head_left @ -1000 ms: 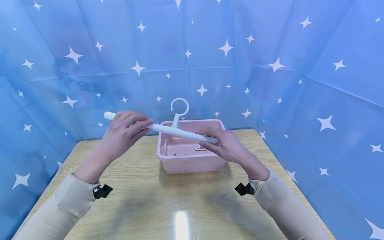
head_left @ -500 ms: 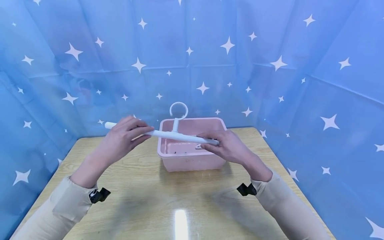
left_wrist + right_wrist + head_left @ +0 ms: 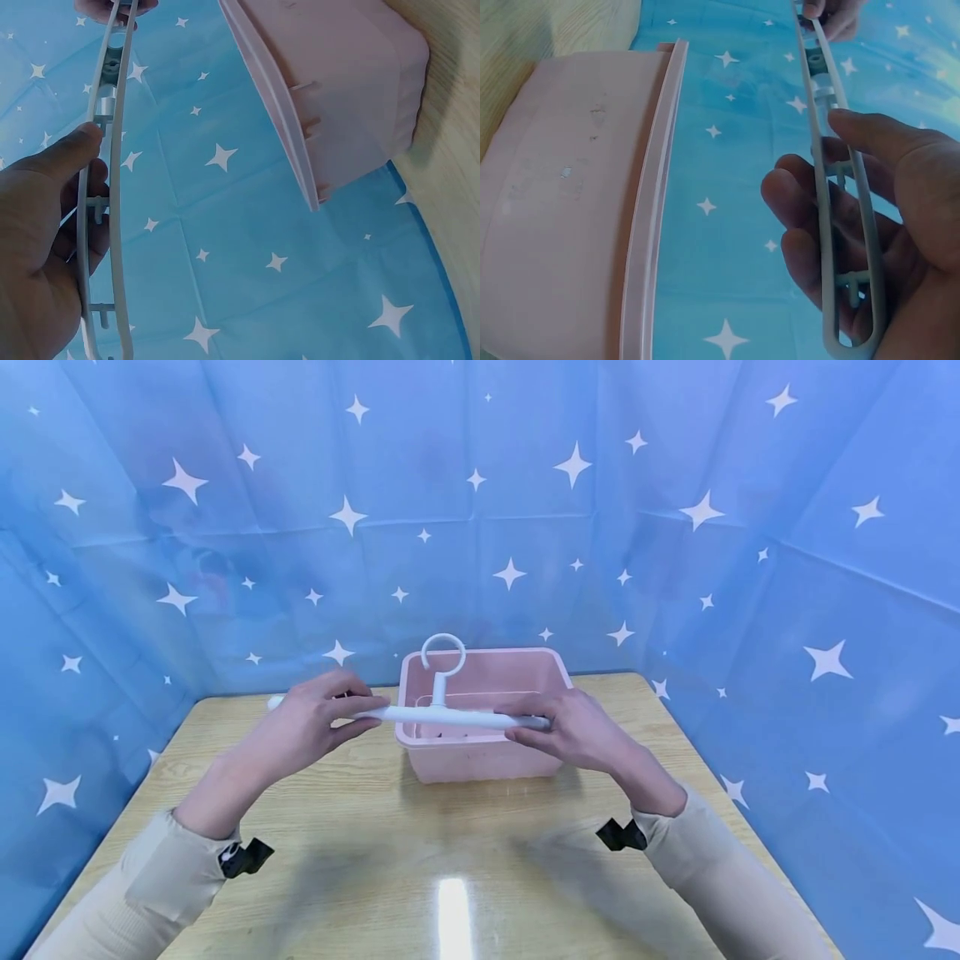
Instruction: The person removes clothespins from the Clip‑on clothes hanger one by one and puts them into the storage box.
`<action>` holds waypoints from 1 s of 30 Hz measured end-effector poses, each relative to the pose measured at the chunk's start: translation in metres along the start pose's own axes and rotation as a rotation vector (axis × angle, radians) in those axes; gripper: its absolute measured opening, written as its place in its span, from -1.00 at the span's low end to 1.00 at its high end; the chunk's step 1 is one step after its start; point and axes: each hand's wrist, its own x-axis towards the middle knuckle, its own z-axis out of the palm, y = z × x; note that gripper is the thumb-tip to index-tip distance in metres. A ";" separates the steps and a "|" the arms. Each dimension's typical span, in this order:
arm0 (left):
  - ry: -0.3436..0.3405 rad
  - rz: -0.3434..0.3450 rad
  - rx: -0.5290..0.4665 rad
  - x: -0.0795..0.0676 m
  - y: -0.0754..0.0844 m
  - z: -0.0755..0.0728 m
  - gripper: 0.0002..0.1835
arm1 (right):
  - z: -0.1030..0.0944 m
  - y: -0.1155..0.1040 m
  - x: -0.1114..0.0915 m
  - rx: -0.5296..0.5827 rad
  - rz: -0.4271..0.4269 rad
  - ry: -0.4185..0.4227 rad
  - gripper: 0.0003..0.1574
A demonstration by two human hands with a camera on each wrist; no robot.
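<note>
A white plastic clothes hanger [image 3: 450, 717] is held level between both hands, its round hook [image 3: 444, 653] pointing up. My left hand [image 3: 303, 718] grips the bar left of the hook, and the hanger's left tip pokes out behind it. At the other end my right hand [image 3: 573, 727] pinches the bar between thumb and fingers. Both wrist views show the hanger's hollow underside with small cross pegs; the left thumb [image 3: 71, 150] and right thumb [image 3: 877, 135] press on its rim. Behind the hanger stands a pink plastic basin [image 3: 487, 764], partly covered by the bar.
The basin sits at the back of a light wooden table [image 3: 345, 827]. A blue curtain [image 3: 525, 485] with white stars surrounds the table at the back and sides. Dark camera mounts [image 3: 246, 857] are strapped at the cuffs.
The hanger has come down and its left side has dropped, so the bar has gone from slanted to nearly level. Both hands keep their hold. The head view has tilted slightly down.
</note>
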 end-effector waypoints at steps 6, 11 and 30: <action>-0.047 -0.038 -0.023 -0.007 0.003 0.005 -0.65 | 0.003 -0.001 -0.003 0.002 -0.009 -0.019 -0.65; -0.110 -0.050 -0.064 -0.012 0.006 0.009 -0.67 | 0.006 -0.002 -0.007 0.002 -0.014 -0.046 -0.65; -0.401 -0.269 -0.201 -0.024 0.022 0.023 -0.86 | 0.027 0.000 -0.021 0.029 0.001 -0.154 -0.67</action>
